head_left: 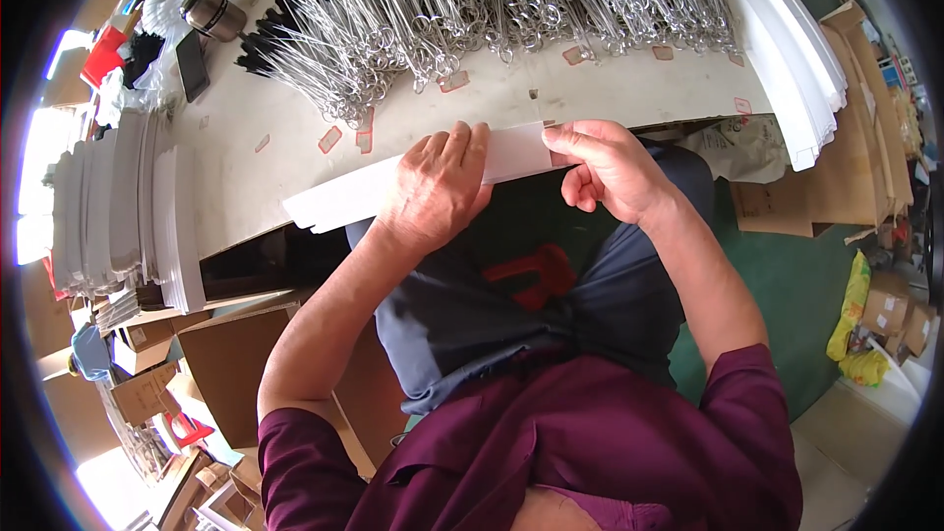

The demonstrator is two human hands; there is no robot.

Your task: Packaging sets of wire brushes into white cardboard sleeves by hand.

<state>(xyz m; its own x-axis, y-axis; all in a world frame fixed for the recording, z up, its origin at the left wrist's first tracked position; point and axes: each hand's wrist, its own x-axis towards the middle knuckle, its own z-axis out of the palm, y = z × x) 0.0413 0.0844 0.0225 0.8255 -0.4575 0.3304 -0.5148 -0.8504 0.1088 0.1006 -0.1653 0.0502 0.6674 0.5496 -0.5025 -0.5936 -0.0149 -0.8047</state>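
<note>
A long, narrow white carton (344, 187) lies along the front edge of the table, slanting slightly up to the right. My left hand (438, 182) rests over its middle, fingers bent across the top and thumb on the near side. At the carton's right end, my right hand (610, 165) pinches the end between thumb and forefinger, with its other fingers curled. What lies under that thumb is partly hidden. Beyond both hands, a broad heap of thin metal rods with ring ends (492, 15) covers the back of the table; dark tips show at its left.
Stacks of flat white cartons stand at the left (118, 202) and right (792, 49) table ends. Small red-edged stickers (329, 140) dot the tabletop (246, 177). A dark phone (193, 67) and a brown flask (213, 15) lie back left. Cardboard boxes (236, 359) crowd the left floor.
</note>
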